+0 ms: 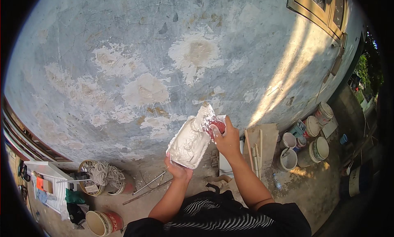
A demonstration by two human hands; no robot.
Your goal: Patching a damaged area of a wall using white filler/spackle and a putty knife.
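Two hands full: left hand [179,169] curled round near end of white tray [179,135], right hand [228,139] wrapped closely on red-handled scraper [206,117]

Scraper just ahead of right hand, over tray's far end; long axis slanting, tip pointing forward and slightly left, towards patched wall [156,60]

Tray filled with white paste [188,146], long axis running from left hand forward and right; cannot tell whether scraper touches its rim

Open wall surface beyond and left of hands; board [269,142] and buckets [306,158] right of right hand
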